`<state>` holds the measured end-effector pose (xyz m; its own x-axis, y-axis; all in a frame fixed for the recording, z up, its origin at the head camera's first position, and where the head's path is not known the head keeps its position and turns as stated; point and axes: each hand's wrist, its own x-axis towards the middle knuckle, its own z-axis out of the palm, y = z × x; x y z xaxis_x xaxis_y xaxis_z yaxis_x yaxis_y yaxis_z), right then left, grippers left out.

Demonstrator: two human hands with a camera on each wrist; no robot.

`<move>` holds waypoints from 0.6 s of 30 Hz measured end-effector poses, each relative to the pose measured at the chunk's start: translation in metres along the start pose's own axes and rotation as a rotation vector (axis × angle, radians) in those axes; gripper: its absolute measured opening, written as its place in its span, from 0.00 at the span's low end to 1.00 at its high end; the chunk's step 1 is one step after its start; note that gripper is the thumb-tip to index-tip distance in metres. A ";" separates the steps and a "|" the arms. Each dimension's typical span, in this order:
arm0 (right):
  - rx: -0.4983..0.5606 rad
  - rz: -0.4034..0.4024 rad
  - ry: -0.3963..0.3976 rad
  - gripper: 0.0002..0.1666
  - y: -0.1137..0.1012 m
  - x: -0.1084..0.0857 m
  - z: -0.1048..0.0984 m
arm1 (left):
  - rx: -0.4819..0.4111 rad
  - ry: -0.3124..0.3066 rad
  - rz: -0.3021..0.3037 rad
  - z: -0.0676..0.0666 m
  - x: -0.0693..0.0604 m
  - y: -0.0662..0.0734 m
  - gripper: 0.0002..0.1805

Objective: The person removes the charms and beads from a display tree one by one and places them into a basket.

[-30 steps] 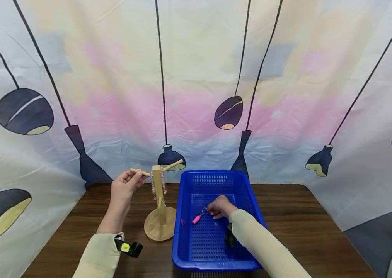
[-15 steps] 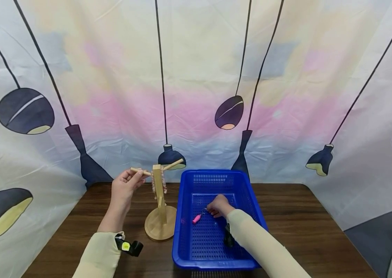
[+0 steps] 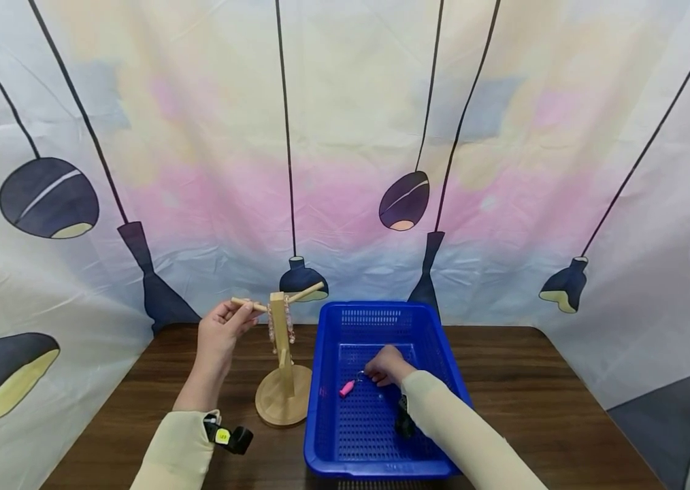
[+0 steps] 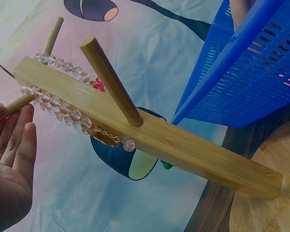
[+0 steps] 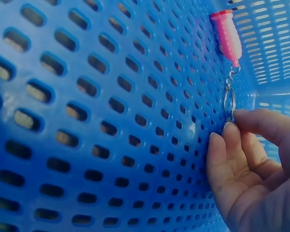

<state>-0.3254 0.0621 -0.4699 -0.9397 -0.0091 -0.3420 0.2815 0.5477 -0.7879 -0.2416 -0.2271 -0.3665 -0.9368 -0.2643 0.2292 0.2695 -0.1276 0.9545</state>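
My left hand [image 3: 222, 333] holds one peg of a wooden jewelry stand [image 3: 284, 381] between thumb and fingers. Beaded bracelets [image 4: 67, 111] of clear pinkish beads hang on the upper pegs, one on either side of the post; a lower peg [image 4: 111, 82] sticks out bare. Inside the blue plastic basket [image 3: 314, 408], my right hand [image 3: 386, 366] pinches the metal ring [image 5: 229, 101] of a keychain. Its pink charm [image 5: 227, 36] lies on the basket floor, left of the hand in the head view.
The stand's round base [image 3: 271, 401] sits on the brown wooden table [image 3: 516, 408], just left of the basket. A printed cloth [image 3: 351, 136] with lamp drawings hangs behind the table's far edge.
Both hands stay in place, the left on the peg and the right at the keychain ring. The whole head view shifts very slightly.
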 end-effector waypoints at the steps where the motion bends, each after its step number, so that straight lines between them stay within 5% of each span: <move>1: 0.009 -0.004 -0.010 0.05 0.000 -0.001 -0.001 | -0.001 0.001 0.002 0.000 0.000 0.000 0.09; 6: 0.050 -0.014 -0.049 0.01 -0.001 -0.006 -0.007 | -0.004 -0.002 0.007 0.001 0.001 0.001 0.10; 18: 0.113 -0.014 -0.033 0.11 -0.008 -0.009 -0.039 | -0.006 -0.002 -0.007 0.001 0.000 0.001 0.10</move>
<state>-0.3266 0.0903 -0.4404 -0.9372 -0.0448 -0.3460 0.2903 0.4497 -0.8447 -0.2412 -0.2264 -0.3659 -0.9392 -0.2613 0.2227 0.2641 -0.1351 0.9550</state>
